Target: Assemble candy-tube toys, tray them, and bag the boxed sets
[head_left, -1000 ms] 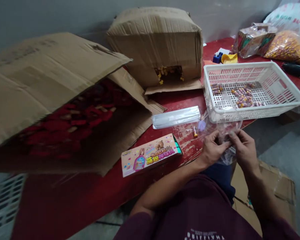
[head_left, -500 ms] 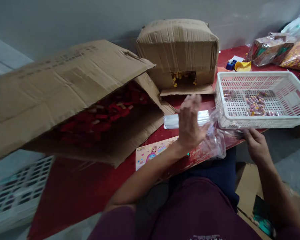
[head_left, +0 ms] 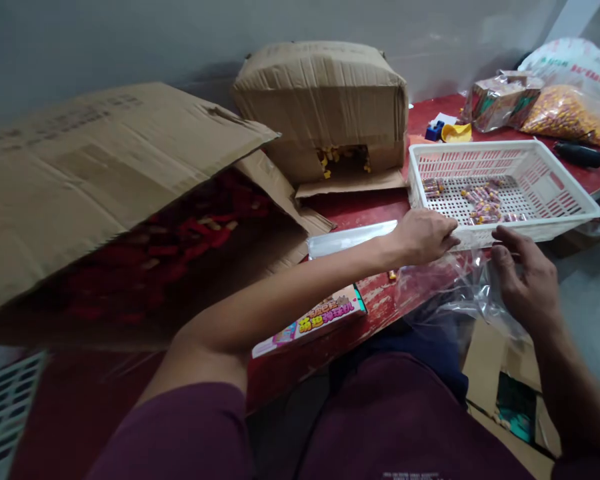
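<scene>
My left hand is at the near left rim of a white plastic basket. Its fingers are curled closed, and whatever they may hold is hidden. My right hand is just in front of the same rim, thumb and fingers apart. Below and between the hands, a clear plastic bag droops over the table edge. Small pink-and-yellow packets lie inside the basket. Under my left forearm are a stack of clear plastic sleeves and a printed colourful box. One small orange piece lies near my left wrist.
A large open carton of red pieces is on the left of the red table. Behind it stands another carton with yellow pieces showing through a cut-out. A bag of yellow pieces and a black object are back right.
My left hand has moved right, from above the plastic sleeves to the basket rim, and its fingers have curled. My right hand has opened from its pinch on the plastic bag. The view has shifted right.
</scene>
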`<state>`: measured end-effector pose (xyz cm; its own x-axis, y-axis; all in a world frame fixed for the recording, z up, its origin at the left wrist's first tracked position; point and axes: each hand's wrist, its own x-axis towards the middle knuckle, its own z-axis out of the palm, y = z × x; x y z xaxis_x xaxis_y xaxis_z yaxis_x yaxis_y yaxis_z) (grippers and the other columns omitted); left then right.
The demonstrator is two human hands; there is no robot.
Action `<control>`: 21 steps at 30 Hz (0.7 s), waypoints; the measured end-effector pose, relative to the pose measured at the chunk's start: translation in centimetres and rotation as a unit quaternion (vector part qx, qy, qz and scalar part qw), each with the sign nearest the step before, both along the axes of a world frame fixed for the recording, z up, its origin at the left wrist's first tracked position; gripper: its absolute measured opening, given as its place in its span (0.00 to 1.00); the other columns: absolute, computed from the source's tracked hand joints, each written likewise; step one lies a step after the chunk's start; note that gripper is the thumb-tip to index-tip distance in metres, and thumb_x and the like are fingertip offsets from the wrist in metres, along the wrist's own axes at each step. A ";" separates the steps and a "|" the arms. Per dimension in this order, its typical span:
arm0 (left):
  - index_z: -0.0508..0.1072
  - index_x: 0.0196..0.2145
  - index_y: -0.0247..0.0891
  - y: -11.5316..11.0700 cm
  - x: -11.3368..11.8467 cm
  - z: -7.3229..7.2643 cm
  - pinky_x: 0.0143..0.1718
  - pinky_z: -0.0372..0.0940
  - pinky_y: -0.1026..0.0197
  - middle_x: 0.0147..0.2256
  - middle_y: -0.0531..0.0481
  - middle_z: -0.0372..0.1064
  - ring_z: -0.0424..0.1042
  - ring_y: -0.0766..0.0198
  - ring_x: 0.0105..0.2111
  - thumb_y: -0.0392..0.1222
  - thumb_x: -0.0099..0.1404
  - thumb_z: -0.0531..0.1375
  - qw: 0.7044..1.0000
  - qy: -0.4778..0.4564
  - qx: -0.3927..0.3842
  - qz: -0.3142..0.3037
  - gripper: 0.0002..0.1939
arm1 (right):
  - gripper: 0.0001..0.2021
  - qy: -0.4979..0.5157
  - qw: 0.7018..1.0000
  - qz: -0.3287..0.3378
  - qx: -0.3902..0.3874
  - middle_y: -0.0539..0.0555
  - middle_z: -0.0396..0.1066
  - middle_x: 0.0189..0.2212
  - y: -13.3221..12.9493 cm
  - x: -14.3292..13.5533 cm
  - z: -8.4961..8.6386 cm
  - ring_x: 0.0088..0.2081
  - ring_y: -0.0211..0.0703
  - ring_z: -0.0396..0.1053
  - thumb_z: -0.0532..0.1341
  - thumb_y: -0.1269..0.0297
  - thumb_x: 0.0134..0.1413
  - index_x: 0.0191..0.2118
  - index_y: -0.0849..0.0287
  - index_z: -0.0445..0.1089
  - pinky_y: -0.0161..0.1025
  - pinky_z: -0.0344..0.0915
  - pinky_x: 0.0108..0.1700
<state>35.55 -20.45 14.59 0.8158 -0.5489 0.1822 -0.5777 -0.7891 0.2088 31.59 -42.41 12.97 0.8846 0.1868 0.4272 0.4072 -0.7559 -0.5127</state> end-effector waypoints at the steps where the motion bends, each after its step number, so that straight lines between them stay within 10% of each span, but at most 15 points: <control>1: 0.76 0.39 0.34 -0.2 -0.5 0.2 0.39 0.66 0.55 0.36 0.41 0.77 0.75 0.55 0.37 0.48 0.74 0.55 1.000 0.006 -0.006 0.011 0.15 | 0.24 -0.021 0.999 -0.002 -0.033 0.63 0.73 0.53 0.5 -0.5 0.5 0.50 0.55 0.73 0.57 0.51 0.66 0.61 0.59 0.68 0.50 0.69 0.52; 8: 0.72 0.50 0.35 2.4 -4.0 1.3 0.36 0.65 0.60 0.39 0.45 0.76 0.74 0.60 0.36 0.41 0.72 0.57 0.998 0.036 -0.052 0.026 0.12 | 0.13 0.111 0.913 0.014 -0.393 0.63 0.77 0.44 1.1 3.6 -0.1 0.45 0.56 0.73 0.57 0.65 0.61 0.47 0.59 0.76 0.45 0.64 0.44; 14: 0.76 0.54 0.48 7.3 -6.5 0.9 0.39 0.68 0.64 0.53 0.49 0.70 0.73 0.68 0.38 0.27 0.67 0.52 0.995 0.060 -0.070 -0.041 0.25 | 0.17 0.081 0.899 -0.014 -0.431 0.65 0.75 0.47 1.5 7.9 1.1 0.46 0.57 0.71 0.61 0.54 0.60 0.48 0.61 0.76 0.44 0.63 0.42; 21: 0.81 0.48 0.39 14.3 -5.1 -0.9 0.47 0.72 0.53 0.46 0.45 0.77 0.75 0.57 0.43 0.28 0.58 0.59 0.974 0.042 -0.095 0.201 0.21 | 0.15 0.111 0.899 0.046 -0.420 0.60 0.75 0.31 8.3 11.0 3.9 0.33 0.49 0.70 0.63 0.51 0.60 0.36 0.60 0.77 0.42 0.61 0.36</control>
<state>30.41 -6.15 13.68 0.9742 -0.1448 0.1733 -0.2045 -0.8908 0.4057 42.55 -34.10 16.86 0.8950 0.4379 -0.0852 0.4460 -0.8827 0.1478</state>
